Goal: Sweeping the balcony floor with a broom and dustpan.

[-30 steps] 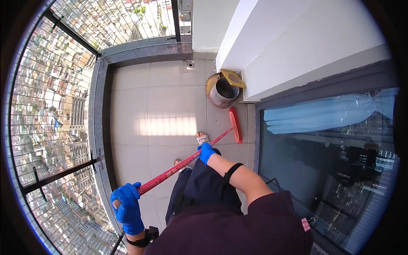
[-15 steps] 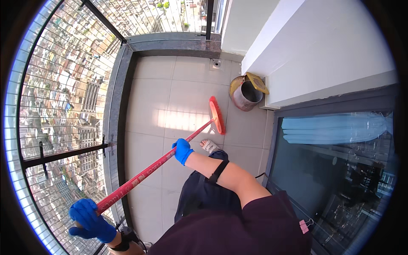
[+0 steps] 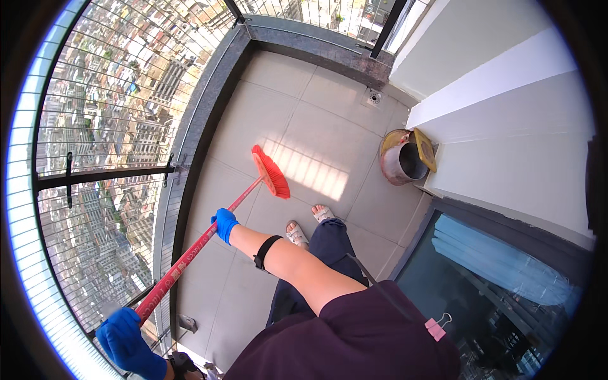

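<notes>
Broom has swung leftward; left hand closed round the handle top, right hand wrapped midway. Handle judged light, stiff; both holds suitable.

Your left glove and right glove are blue, your broom red with pale lettering on its handle. You've a dark purple shirt, navy trousers, pink clip; floor tiles grey, curtain light blue.

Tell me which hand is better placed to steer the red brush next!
Probably the right hand: it grips the red handle nearer the red brush, while the left hand holds the far end.
</notes>
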{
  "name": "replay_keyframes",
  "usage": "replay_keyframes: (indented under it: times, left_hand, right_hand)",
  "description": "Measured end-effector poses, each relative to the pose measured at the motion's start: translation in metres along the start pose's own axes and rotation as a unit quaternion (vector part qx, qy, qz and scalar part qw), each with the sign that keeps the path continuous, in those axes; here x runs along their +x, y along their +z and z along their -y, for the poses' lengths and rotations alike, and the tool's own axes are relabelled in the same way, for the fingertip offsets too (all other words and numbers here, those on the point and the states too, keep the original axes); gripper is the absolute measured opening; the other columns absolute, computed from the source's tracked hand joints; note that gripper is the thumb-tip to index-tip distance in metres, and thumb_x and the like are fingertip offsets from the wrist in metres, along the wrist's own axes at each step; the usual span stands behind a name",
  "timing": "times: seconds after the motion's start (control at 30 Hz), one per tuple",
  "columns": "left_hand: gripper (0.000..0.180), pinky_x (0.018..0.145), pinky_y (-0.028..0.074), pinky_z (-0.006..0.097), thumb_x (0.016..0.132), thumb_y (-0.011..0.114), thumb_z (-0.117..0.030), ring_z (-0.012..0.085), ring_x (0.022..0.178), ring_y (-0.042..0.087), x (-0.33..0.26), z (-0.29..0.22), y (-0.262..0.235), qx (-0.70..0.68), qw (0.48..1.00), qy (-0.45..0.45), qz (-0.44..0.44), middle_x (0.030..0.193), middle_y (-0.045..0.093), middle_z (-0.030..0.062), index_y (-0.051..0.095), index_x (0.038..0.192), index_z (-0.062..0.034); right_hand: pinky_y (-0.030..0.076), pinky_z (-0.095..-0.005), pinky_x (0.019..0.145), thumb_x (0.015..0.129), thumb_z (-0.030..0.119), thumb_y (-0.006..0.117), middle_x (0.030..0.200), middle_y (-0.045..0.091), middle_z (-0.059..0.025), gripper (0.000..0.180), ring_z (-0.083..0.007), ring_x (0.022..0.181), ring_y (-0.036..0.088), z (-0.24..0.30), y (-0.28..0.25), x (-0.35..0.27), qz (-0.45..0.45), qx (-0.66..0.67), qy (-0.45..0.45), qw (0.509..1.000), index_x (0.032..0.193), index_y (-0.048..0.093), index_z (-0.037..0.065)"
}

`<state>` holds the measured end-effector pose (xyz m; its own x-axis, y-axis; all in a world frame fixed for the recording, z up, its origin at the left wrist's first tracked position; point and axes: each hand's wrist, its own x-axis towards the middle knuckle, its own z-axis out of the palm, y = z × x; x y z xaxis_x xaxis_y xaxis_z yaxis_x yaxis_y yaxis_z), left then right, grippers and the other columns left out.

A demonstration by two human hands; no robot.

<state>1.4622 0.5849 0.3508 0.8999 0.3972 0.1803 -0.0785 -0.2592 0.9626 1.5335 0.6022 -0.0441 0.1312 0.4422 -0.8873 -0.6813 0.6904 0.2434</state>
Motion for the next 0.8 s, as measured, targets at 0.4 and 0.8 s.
replay_keyframes:
  times: [0.4,0.8]
  left_hand:
    - [0.041,0.081,0.031,0.037,0.069,0.052,-0.044,0.0191,0.058,0.040,-0.069,0.096,-0.040,-0.204,0.960,-0.046,-0.185,0.050,0.039,0.0037,0.035,0.052,-0.0106]
    - [0.033,0.067,0.033,0.033,0.075,0.037,-0.009,0.0147,0.048,0.030,-0.252,0.118,-0.249,-0.177,0.892,-0.109,-0.402,0.045,0.025,0.0004,0.025,0.044,-0.0105]
  right_hand:
    - [0.040,-0.0264,0.048,0.071,0.014,0.034,0.061,0.045,-0.0100,0.017,-0.0175,0.051,0.046,0.102,-0.012,0.009,-0.054,-0.298,-0.182,0.936,0.079,0.038,0.000]
    - [0.039,-0.0313,0.049,0.073,0.015,0.037,0.064,0.053,-0.0114,0.016,-0.0191,0.054,0.049,-0.208,-0.138,0.147,-0.022,-0.688,-0.103,0.718,0.073,0.047,0.002]
